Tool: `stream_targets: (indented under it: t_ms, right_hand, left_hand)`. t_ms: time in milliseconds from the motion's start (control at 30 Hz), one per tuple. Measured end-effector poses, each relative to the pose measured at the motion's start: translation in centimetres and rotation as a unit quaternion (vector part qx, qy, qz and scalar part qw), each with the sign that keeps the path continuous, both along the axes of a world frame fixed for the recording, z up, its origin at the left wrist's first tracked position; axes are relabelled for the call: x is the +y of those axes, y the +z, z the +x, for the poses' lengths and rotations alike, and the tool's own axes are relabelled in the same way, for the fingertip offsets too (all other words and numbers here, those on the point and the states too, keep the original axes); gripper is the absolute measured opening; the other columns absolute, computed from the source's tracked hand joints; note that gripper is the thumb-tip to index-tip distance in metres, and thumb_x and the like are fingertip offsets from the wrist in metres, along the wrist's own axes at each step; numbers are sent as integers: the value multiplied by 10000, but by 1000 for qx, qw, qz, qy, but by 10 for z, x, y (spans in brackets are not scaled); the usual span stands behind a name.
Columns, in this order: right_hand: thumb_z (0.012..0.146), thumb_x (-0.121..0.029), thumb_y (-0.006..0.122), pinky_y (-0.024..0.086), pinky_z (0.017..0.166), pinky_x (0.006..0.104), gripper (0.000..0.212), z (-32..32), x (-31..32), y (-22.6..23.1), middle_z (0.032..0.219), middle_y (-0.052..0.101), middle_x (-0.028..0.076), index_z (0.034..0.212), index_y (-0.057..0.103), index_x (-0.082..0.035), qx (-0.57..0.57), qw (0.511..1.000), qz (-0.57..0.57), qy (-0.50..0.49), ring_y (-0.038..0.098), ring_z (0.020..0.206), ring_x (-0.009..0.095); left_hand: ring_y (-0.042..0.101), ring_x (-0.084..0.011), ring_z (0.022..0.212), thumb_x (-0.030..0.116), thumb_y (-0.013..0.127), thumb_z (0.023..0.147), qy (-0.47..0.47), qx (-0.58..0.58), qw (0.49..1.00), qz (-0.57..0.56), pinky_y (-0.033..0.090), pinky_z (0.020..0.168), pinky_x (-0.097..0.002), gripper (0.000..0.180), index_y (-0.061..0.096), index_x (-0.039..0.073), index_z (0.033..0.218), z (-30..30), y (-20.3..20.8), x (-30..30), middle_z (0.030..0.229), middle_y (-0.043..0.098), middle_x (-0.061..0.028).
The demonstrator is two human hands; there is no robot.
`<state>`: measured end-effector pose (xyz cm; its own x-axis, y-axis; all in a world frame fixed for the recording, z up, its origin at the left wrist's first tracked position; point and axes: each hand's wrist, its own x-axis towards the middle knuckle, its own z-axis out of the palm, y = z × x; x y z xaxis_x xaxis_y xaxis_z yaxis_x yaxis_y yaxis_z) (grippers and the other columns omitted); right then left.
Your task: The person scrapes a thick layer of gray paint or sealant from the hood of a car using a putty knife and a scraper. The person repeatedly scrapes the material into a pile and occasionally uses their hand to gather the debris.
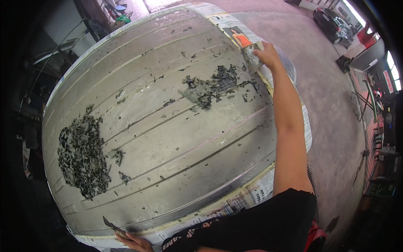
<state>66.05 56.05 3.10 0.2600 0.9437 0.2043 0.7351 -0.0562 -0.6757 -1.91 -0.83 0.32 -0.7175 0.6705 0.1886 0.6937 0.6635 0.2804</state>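
Observation:
A large ribbed, bare-metal vehicle roof panel (176, 143) stretches in front of me. Near its lower left edge my left hand (135, 243) grips a scraper (112, 224), its pointed dark blade resting over the panel. My right arm reaches far forward to the right edge, where my right hand (268, 54) is closed around a flat grey-white smeared piece (252, 58); its exact kind is unclear. This piece lies against the panel's edge beside the newspaper. Loose grey paint flakes lie in a big heap (84, 155) at left and a smaller patch (205, 90) nearer my right hand.
Newspaper masking (235, 206) lines the panel's edges, with yellowish tape along it. A concrete floor (327, 126) spreads to the right. Farther off stand a dark car (333, 25) and a green metal stand (369, 98). Scattered small flakes dot the panel.

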Motion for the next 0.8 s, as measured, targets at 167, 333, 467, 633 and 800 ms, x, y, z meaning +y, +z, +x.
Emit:
stream_targets:
  t_ms: [167,333,467,633,800]
  right_hand:
    - [745,-230,730,508,841,379,418,6,8,-11,975,727,195,1077,688,21,78,996,-10,35,702,923,305]
    - [742,-216,743,508,822,361,414,2,35,-23,954,732,180,1071,695,29,47,999,7,5,703,877,256]
    - [778,-120,737,504,793,322,399,-12,60,-18,975,715,106,1134,673,49,67,998,3,16,657,828,171]
    - [775,-146,769,514,840,345,451,-21,86,-18,1015,721,101,1203,682,-31,142,983,-33,114,671,889,188]
    - [772,-99,769,532,772,330,429,3,88,-3,983,717,84,1177,679,11,210,972,-23,103,664,840,166]
  left_hand:
    - [285,-497,1408,486,380,1038,-4,-76,997,22,199,1135,-608,731,232,-31,1533,13,14,9,1540,264,-347]
    - [226,-523,1425,564,338,1021,24,-52,998,-8,160,1136,-633,792,221,-24,1538,13,13,10,1547,217,-370]
    - [199,-557,1420,590,344,1009,33,-74,997,0,139,1136,-649,812,227,-11,1542,30,31,23,1548,177,-388]
    - [157,-568,1430,621,336,998,48,-91,995,-7,119,1145,-647,833,212,14,1554,22,24,18,1571,89,-382]
    - [118,-567,1441,641,329,990,65,-116,991,-13,113,1155,-635,853,175,33,1568,25,25,19,1581,38,-375]
